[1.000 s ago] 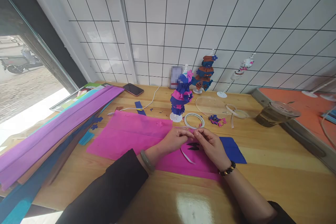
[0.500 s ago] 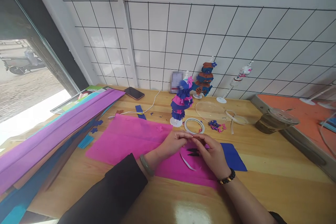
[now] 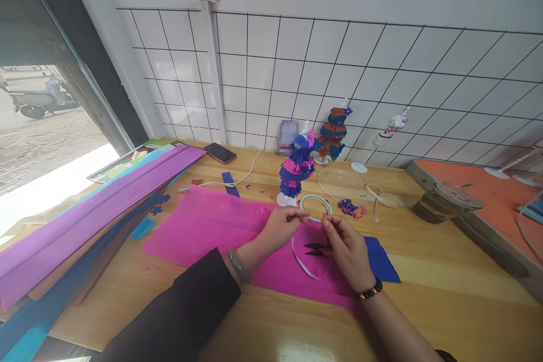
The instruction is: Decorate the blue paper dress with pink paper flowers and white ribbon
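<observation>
My left hand [image 3: 282, 231] is closed in a pinch over the pink sheet [image 3: 203, 226]; whatever sits between its fingertips is too small to make out. A short gap to the right, my right hand [image 3: 350, 251] also pinches, with a tiny pinkish bit at its fingertips that I cannot name. Black thread snips [image 3: 316, 249] lie on the sheet, partly covered by my right hand. Near them curls a thin white strip [image 3: 303, 266]. Just beyond my fingers is a roll of tape [image 3: 316, 207]. A blue piece [image 3: 382, 260] lies beside my right hand.
Behind the tape stands a blue-and-pink ruffled figure [image 3: 297, 167], with a brown-and-blue one [image 3: 333, 136] farther back. Small scraps [image 3: 350, 208] lie right of the tape. A lidded cup [image 3: 441, 203] stands at the right, long coloured sheets [image 3: 106, 209] at the left, a phone [image 3: 220, 153] behind.
My hands were together at the fingertips; now they are apart, the right one having moved slightly right. The whole view has shifted a little.
</observation>
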Motion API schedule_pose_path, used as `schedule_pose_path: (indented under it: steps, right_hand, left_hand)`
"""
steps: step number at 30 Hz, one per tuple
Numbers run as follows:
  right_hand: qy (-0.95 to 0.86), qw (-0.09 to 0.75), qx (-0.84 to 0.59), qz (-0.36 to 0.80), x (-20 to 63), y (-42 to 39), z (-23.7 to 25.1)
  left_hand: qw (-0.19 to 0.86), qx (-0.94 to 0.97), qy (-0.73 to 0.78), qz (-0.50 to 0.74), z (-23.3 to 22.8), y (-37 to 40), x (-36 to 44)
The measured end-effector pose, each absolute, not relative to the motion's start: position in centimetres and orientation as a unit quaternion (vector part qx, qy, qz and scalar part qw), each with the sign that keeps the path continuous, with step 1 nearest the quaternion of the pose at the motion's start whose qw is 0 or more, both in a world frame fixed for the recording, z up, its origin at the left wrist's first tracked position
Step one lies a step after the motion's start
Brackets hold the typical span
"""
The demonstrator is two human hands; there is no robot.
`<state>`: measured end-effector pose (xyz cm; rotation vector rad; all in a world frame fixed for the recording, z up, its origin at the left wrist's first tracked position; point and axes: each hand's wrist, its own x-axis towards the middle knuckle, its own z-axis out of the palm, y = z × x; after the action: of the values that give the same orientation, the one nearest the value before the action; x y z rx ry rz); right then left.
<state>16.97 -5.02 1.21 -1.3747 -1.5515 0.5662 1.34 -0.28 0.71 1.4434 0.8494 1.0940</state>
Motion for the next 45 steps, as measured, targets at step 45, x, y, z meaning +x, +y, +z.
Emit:
schedule_pose_path:
  steps: [45]
  right_hand:
    - [-0.781, 0.352, -0.516, 0.000, 12.6, 0.1, 3.7]
  left_hand:
    - [0.825, 0.194, 0.185, 0.498, 4.9, 3.1, 0.8]
